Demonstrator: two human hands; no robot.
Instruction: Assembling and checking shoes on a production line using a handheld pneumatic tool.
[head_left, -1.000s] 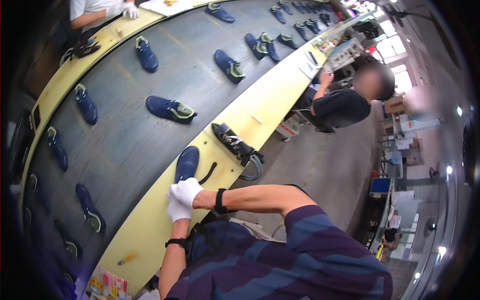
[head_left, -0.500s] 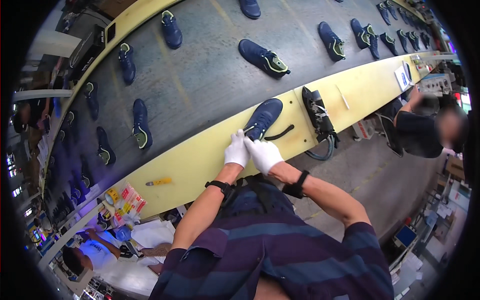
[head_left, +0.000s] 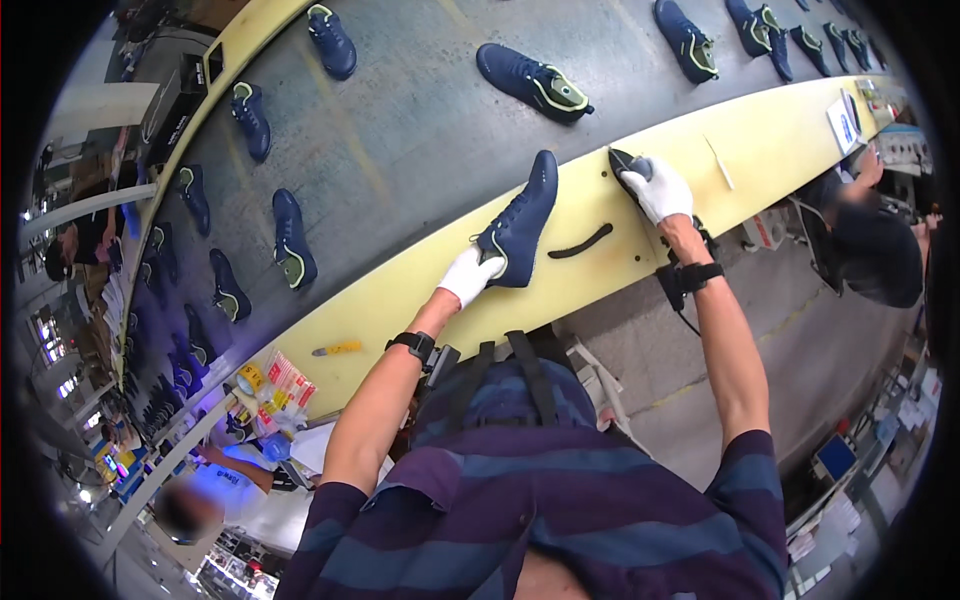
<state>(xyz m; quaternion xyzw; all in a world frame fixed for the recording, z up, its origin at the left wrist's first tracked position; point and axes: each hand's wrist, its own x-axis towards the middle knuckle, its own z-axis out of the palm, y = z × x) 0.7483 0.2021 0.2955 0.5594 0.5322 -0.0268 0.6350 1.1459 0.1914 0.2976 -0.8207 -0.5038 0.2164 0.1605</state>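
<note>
My left hand [head_left: 470, 277], in a white glove, grips a navy sneaker [head_left: 524, 228] at its heel opening. The shoe is tilted over the yellow bench ledge [head_left: 400, 345], its toe pointing up and away. Over to the right, my gloved right hand [head_left: 661, 190] is closed around a dark, elongated hand tool [head_left: 622, 162]; its tip shows beyond the fingers and the rest is mostly covered by the hand and wrist. Between the two hands lies a curved black strip [head_left: 580, 242] on the ledge.
Beyond the ledge, a grey conveyor belt [head_left: 400, 150] carries several navy sneakers, one [head_left: 535, 82] close by. A yellow-handled cutter [head_left: 337, 349], a tape roll [head_left: 250, 378] and a thin white stick [head_left: 719, 163] rest on the ledge. Co-workers sit at right and lower left.
My right hand has left the sneaker and moved right onto the dark tool. My left hand keeps the sneaker, which is now tipped up more.
</note>
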